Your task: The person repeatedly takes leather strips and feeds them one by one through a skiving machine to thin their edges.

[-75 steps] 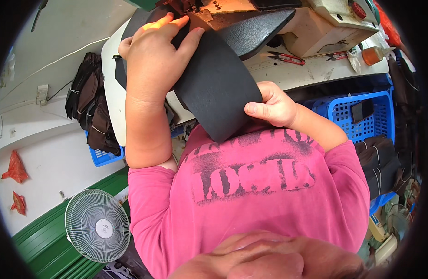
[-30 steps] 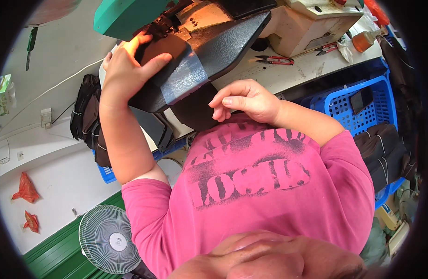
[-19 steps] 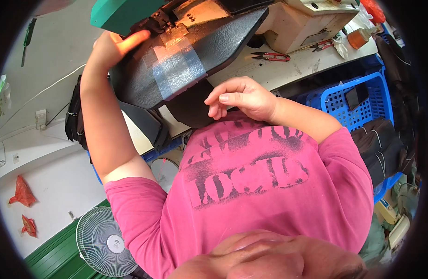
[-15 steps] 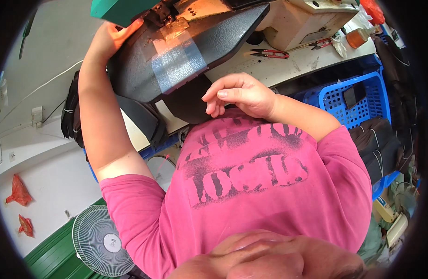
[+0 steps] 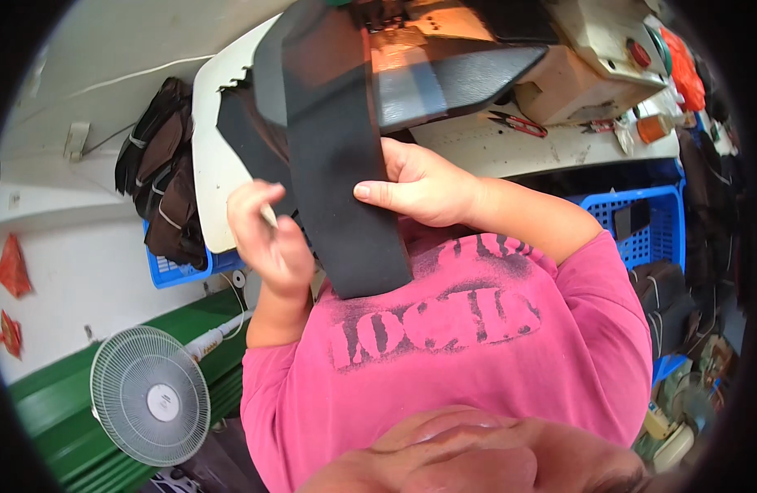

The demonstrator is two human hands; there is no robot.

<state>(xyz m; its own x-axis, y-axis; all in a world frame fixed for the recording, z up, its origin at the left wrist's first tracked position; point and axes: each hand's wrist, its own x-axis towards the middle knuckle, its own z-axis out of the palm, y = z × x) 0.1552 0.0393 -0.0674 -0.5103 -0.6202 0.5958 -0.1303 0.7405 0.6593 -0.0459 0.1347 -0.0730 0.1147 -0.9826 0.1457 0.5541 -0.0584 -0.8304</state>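
Note:
A long black panel of sheet material [image 5: 337,164] runs from the machine head down to the front of my shirt. My right hand [image 5: 424,185] grips its right edge, the thumb lying on top and the fingers underneath. To the left of the panel, my left hand [image 5: 272,238] is lifted, slightly blurred, with its fingers loosely curled and apart from the thumb. Beyond the hands is a sewing machine's dark bed plate [image 5: 469,78], with clear tape across it and an orange glow near the needle area. The panel covers the plate's left part.
Red-handled thread snips [image 5: 518,123] lie on the white tabletop [image 5: 444,135] beside the machine body. A blue basket [image 5: 678,222] stands at the right. Dark bundled pieces [image 5: 161,172] sit over another blue basket at the left. A fan [image 5: 152,394] stands lower left.
The black panel has come into view over the machine bed, and my right hand has closed on it. My left hand has come down from the machine head toward me.

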